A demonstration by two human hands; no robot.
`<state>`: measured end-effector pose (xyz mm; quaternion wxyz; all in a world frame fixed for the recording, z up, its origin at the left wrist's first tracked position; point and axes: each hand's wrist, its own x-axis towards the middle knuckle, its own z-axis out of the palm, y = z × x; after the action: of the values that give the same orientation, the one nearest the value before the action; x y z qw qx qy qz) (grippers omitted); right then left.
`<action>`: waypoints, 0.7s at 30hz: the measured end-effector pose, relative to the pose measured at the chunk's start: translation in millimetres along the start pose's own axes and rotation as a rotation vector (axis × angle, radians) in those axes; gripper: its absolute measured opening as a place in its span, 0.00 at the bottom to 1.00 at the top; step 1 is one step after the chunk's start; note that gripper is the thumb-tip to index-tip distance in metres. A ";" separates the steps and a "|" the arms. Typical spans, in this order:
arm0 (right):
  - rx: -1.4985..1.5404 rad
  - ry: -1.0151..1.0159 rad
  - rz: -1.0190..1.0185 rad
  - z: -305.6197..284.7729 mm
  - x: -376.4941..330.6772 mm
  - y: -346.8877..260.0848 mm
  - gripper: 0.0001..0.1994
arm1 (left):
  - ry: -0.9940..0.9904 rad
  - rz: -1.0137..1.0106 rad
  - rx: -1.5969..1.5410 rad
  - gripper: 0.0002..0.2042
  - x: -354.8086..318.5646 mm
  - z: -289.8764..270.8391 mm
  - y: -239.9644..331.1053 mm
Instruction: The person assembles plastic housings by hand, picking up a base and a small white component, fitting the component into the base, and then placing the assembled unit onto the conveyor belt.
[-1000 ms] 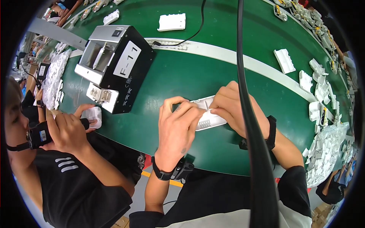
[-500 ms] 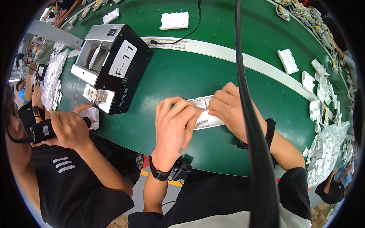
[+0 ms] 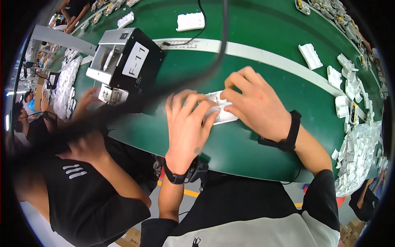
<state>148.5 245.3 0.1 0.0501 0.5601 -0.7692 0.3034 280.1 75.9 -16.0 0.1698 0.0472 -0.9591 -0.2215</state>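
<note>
My left hand (image 3: 187,123) and my right hand (image 3: 255,105) both press on a flat white plastic part (image 3: 220,111) lying on the green conveyor belt (image 3: 247,24). The fingers of each hand cover most of the part, so only its middle and lower right corner show. Both wrists wear black bands.
A black and silver machine (image 3: 125,61) stands on the belt to the left. A co-worker in black (image 3: 78,181) sits at my left, one hand (image 3: 86,99) near the machine. White plastic parts (image 3: 354,136) pile along the right edge; a white block (image 3: 190,21) lies far back. A dark cable (image 3: 224,29) hangs across the view.
My hands have stayed on the white part, shifting slightly. The co-worker has leaned in closer and reached a hand toward the machine. The hanging cable has swung left.
</note>
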 end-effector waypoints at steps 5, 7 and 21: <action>-0.112 -0.130 -0.052 9.8 4.5 5.7 0.06 | 0.040 0.037 0.034 0.07 1.8 7.0 -6.9; -0.060 -0.192 -0.077 13.4 6.1 4.9 0.05 | 0.057 0.031 0.024 0.06 -0.5 8.3 -5.2; 0.101 -0.396 -0.135 18.0 15.9 24.2 0.04 | 0.026 0.032 0.078 0.07 3.7 9.2 6.6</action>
<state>125.7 227.2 -17.9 -0.1099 0.6609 -0.7085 0.2216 273.4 85.0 -19.7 0.1838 0.0413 -0.9654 -0.1803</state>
